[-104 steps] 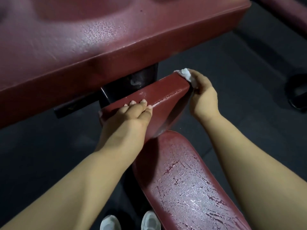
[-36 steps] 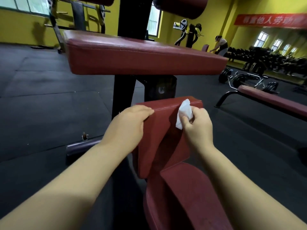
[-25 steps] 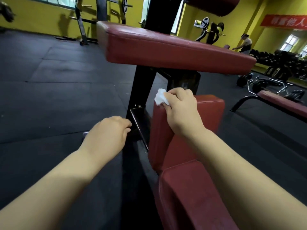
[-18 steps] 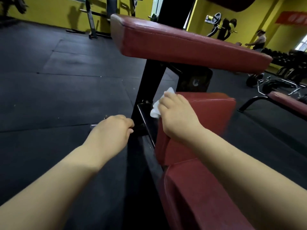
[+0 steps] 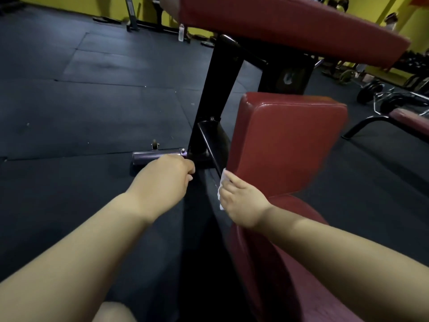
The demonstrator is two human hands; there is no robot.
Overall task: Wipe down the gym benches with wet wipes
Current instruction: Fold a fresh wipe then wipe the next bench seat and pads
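Note:
A red padded bench machine fills the middle and right of the head view. Its upright red pad (image 5: pixel 287 145) stands above the red seat (image 5: pixel 285 263), with a wide red armrest pad (image 5: pixel 290 26) overhead. My right hand (image 5: pixel 243 203) holds a white wet wipe (image 5: pixel 221 189) against the lower left edge of the upright pad. My left hand (image 5: pixel 167 180) hovers left of the pad with its fingers loosely curled and nothing in it, just in front of a purple metal peg (image 5: pixel 153 156).
A black steel post (image 5: pixel 216 94) and bracket (image 5: pixel 212 145) hold the pads. Dark rubber floor mats (image 5: pixel 81 101) spread to the left. Another red bench (image 5: pixel 408 119), barbells and weight plates (image 5: pixel 371 91) sit at the far right. A person (image 5: pixel 391 20) stands by the yellow wall.
My right hand has slid the wipe from the pad's top left corner down its left edge to near the bottom. My left hand let go of the pad earlier and stays beside it.

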